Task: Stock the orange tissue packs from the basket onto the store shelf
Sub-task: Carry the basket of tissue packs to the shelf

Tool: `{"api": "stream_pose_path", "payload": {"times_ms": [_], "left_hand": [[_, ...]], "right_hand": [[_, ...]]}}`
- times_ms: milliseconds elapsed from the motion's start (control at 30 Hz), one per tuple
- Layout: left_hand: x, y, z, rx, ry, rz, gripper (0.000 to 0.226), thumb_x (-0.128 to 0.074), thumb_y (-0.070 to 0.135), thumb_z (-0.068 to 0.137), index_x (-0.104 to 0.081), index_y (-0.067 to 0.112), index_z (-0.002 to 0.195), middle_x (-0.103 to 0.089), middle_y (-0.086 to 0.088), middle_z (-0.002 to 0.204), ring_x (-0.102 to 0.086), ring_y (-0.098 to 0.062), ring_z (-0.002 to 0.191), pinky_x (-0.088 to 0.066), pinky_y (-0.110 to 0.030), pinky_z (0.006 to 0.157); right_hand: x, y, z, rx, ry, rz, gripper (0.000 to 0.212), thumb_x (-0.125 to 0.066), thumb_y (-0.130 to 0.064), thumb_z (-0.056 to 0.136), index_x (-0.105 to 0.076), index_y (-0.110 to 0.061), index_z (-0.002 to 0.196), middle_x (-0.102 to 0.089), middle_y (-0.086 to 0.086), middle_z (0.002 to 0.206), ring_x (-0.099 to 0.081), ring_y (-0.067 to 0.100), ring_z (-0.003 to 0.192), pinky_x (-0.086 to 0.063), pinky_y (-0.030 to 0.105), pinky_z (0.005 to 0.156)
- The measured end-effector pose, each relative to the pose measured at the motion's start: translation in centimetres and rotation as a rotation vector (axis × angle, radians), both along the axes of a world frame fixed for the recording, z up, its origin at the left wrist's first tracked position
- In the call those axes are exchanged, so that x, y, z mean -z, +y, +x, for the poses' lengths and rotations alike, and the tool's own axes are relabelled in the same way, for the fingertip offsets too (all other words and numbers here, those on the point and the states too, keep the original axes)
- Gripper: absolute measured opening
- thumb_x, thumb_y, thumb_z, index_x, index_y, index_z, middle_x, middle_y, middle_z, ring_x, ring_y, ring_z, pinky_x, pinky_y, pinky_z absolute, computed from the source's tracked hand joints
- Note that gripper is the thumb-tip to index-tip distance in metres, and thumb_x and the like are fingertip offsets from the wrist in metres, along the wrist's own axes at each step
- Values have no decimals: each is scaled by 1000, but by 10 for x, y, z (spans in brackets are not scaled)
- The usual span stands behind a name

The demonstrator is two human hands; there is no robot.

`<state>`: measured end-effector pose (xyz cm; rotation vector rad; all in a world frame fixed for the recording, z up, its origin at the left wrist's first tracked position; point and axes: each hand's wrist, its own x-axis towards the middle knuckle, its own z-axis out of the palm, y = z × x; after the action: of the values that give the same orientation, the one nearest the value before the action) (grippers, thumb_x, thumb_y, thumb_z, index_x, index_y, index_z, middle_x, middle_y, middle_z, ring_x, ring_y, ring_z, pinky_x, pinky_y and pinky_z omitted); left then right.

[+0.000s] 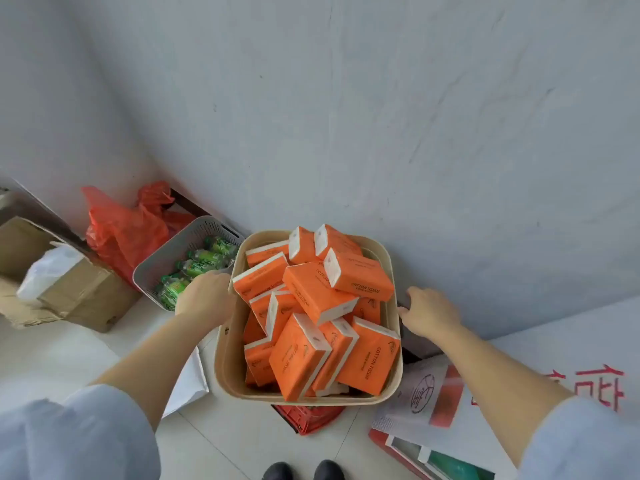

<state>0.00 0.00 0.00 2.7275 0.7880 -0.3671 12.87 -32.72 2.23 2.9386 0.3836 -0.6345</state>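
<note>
Here, at your far left, a torn cardboard box (81,289) sits on the floor, with a red plastic bag (124,233) behind it. Next comes a grey basket (156,263) of green packets. Your left hand (204,296) lies between that and the beige basket (225,358), pressed against its left rim. The fingers are hidden behind the back of the hand, so I cannot tell whether it grips. The orange tissue packs (313,299) are heaped loosely inside the beige basket, between your two hands, and neither hand touches them. The basket rests on a red crate (308,419). Your right hand (429,313) is at the basket's right wall. Its fingers are loosely bent, their tips at the wall, holding nothing. Beyond it lies a white printed sack (519,368).
</note>
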Motion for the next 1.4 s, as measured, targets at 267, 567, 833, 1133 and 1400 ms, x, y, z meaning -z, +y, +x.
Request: {"api": "stream_pose_path", "payload": {"times_ms": [267,567,833,1133,1400], "left_hand": [[51,10,5,-118,-24,-57,43,-35,25,99,-38,11,139,-44,-15,140,-40,-35,128,-38,-47,102],[57,11,15,-249,16,-228,47,-35,23,98,-24,8,141,-39,-24,139,-41,-41,126,-38,-48,99],[45,15,21,-343,32,-223,45,-45,25,95,-37,1,132,-31,-24,137,-44,-42,119,-39,-44,96],[30,21,23,-266,110,-151,18,-47,17,93,-47,2,103,-55,-13,101,-55,-32,95,-43,-36,72],[18,15,23,-266,202,-88,27,-55,20,89,-48,8,66,-53,-6,69,-54,-22,68,-40,-29,57]], "right_hand": [[54,0,19,410,132,252,42,-39,-34,101,-48,-7,132,-55,14,130,-54,31,116,-42,31,80],[71,2,36,834,240,566,34,-55,-26,93,-55,-2,118,-61,14,114,-57,32,105,-47,34,80],[61,2,49,969,72,654,19,-55,3,79,-61,-2,97,-62,16,91,-55,27,74,-43,26,61],[30,10,44,1132,195,825,10,-65,5,74,-57,-1,73,-56,16,76,-57,28,70,-51,34,66],[27,13,40,1175,355,922,14,-62,2,76,-61,-5,64,-63,15,82,-60,31,89,-53,38,77]]}}
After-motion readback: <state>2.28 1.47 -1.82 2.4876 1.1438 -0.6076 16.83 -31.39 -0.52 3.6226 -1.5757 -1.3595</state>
